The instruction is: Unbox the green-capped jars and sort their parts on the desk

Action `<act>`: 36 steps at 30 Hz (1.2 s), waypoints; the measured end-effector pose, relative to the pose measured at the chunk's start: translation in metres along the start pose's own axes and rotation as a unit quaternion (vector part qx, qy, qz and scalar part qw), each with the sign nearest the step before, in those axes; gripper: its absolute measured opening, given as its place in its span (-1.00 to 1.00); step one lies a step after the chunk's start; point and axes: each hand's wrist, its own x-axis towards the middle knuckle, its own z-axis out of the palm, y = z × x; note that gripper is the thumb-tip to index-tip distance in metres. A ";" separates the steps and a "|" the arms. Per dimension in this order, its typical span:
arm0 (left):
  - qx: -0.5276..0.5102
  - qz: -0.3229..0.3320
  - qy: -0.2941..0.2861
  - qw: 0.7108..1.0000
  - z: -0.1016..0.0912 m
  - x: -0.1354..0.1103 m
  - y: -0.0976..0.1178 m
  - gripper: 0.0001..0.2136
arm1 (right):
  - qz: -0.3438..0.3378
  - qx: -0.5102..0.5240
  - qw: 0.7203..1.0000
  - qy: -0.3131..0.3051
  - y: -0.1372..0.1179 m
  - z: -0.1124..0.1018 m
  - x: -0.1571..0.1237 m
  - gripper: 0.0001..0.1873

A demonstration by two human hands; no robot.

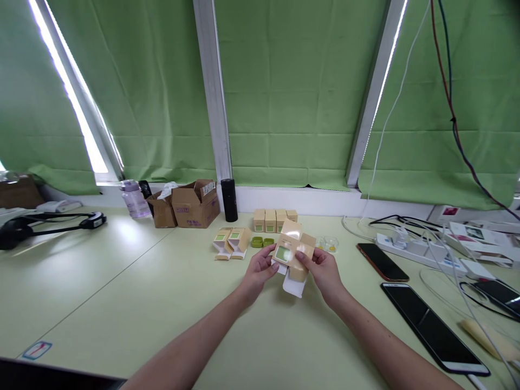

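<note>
A tan cardboard box blank (290, 244) with a green window and white inner side is unfolded in front of me, held above the table. My left hand (260, 266) is closed on its left edge, and my right hand (323, 269) pinches its right panel. Just beyond, two small green containers (262, 242) sit on the table. To their left lie two partly opened tan boxes (232, 242). Behind stands a row of several closed tan boxes (275, 220). Clear round containers (327, 244) with something yellow inside are right of the blank.
Brown cartons (195, 205), a black bottle (229, 200) and a purple jug (135, 199) stand along the back left. Headphones (52, 225) lie far left. On the right are phones (382, 262), a tablet (433, 327), a power strip (420, 253) and loose cables.
</note>
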 end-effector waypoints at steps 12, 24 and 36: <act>0.007 -0.044 -0.035 0.998 -0.001 -0.001 0.006 -0.40 | -0.009 -0.010 1.000 0.011 -0.002 0.000 0.001 -0.43; 0.086 -0.034 0.039 0.995 0.005 0.002 0.005 -0.51 | -0.018 -0.020 1.000 0.002 0.002 0.002 -0.001 -0.41; 0.196 0.103 0.118 0.968 -0.005 0.009 0.004 -0.64 | -0.119 -0.053 0.992 -0.002 0.000 -0.004 -0.001 -0.57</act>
